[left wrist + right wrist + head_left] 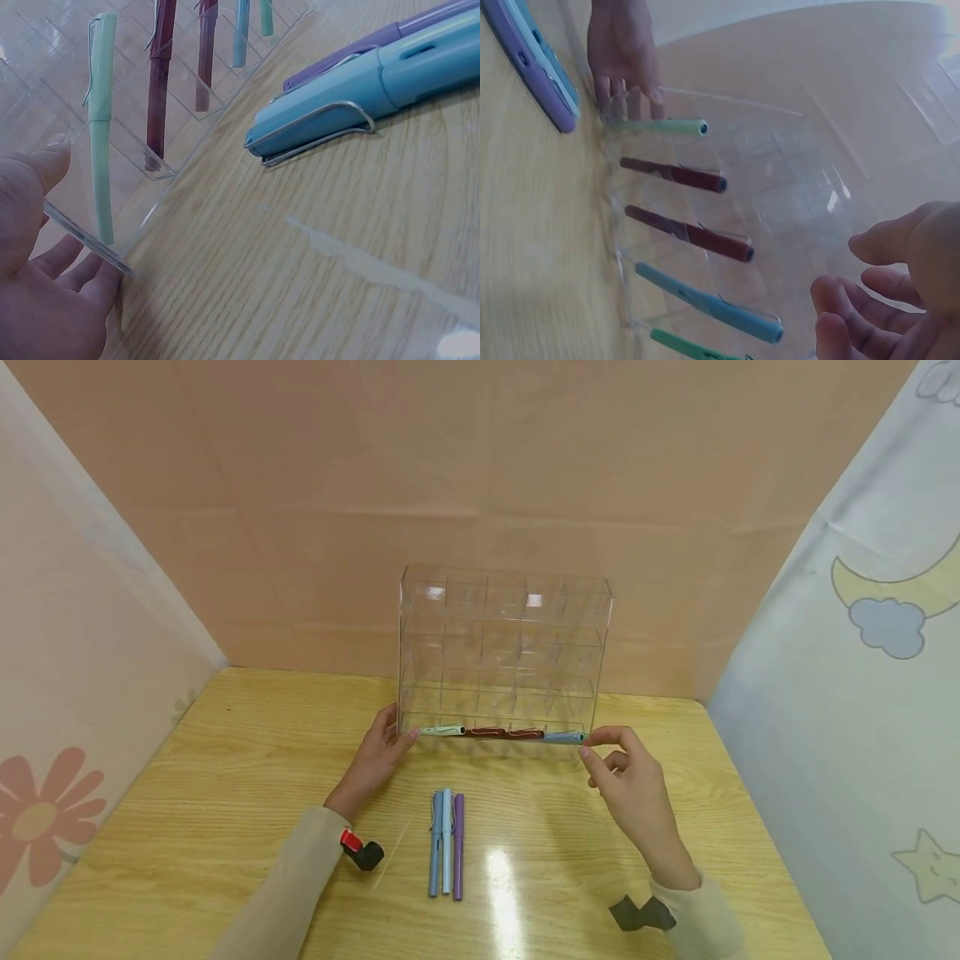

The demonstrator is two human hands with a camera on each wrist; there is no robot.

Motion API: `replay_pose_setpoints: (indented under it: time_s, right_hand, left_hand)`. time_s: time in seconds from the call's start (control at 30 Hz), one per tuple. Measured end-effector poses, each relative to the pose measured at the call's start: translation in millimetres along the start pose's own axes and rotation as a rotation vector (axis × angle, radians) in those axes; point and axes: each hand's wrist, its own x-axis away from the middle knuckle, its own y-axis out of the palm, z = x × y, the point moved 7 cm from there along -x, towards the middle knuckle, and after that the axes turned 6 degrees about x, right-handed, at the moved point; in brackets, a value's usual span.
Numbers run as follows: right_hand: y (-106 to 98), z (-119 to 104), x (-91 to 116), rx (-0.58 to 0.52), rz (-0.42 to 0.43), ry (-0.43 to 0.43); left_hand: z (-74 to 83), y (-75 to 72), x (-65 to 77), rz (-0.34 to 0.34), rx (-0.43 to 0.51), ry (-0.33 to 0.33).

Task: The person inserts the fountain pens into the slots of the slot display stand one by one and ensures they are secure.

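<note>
A clear acrylic pen rack [502, 652] with several rows of compartments stands upright at the table's back. My left hand [377, 756] grips its lower left side panel, thumb in front and fingers behind. Along the bottom row stand a pale green pen [101, 127], two dark red pens [690, 232], a blue pen [712, 304] and a green pen [697, 345]. At the lower right corner, my right hand [633, 785] has thumb and forefinger close to the green pen's end. Its fingers are loosely bent and hold nothing in the right wrist view [900, 292].
On the table [300, 777] in front of the rack lie a blue pen [435, 852], a light blue pen [447, 843] and a purple pen [458, 852], side by side. An orange-brown cloth [465, 460] hangs behind; printed cloths flank both sides.
</note>
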Motion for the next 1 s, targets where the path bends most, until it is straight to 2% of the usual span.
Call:
replay_pose_setpoints:
  time_s: [0.7, 1.0]
  right_hand:
    - [92.5, -18.9, 15.2, 0.022, -0.281, -0.054]
    - [122.2, -20.2, 15.5, 0.041, -0.396, -0.078]
  left_hand:
    - [-0.4, -0.5, -0.3, 0.003, -0.007, 0.002]
    - [0.3, -0.1, -0.8, 0.004, -0.019, 0.012]
